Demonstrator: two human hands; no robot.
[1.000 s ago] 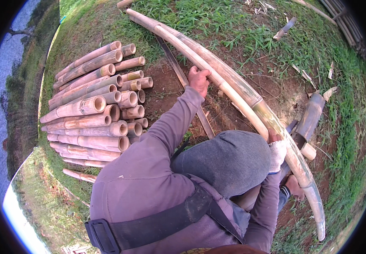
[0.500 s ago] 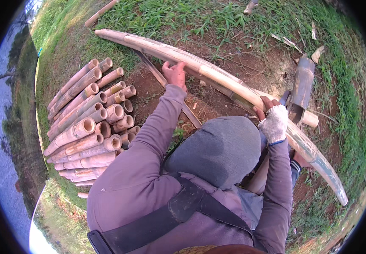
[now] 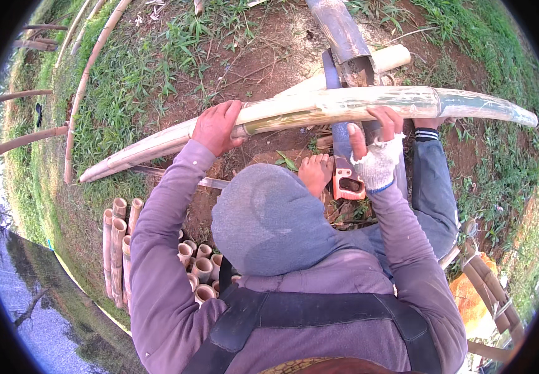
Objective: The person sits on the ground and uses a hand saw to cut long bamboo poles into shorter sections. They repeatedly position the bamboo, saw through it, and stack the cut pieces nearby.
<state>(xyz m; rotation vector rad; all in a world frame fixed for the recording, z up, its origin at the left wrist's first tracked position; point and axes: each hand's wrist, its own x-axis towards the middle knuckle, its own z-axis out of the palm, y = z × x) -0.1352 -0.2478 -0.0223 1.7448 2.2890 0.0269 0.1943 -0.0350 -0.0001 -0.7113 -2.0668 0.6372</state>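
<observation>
A long pale bamboo pole (image 3: 338,106) lies crosswise in front of me, split or doubled along its left part and greenish at the right end. My left hand (image 3: 218,127), bare, wraps over it left of the middle. In a white fingerless glove, my right hand (image 3: 376,146) has bent fingers against the pole's near side, with the thumb apart. Just below that hand rests a handsaw (image 3: 348,184) with an orange handle; its blue blade runs beneath the pole. My bare foot (image 3: 316,173) is beside the handle.
Beyond the pole lies a thick dark bamboo section (image 3: 344,34), beside a pale bamboo piece (image 3: 391,58). Cut bamboo tubes (image 3: 202,268) are piled at the lower left. Bamboo rails (image 3: 98,68) stand at the far left. Lashed bamboo strips (image 3: 491,293) sit at the lower right.
My view has turned rightward, and the saw has come into sight. My left hand now wraps over the pole instead of touching its near edge. The right fingers have moved to its near side.
</observation>
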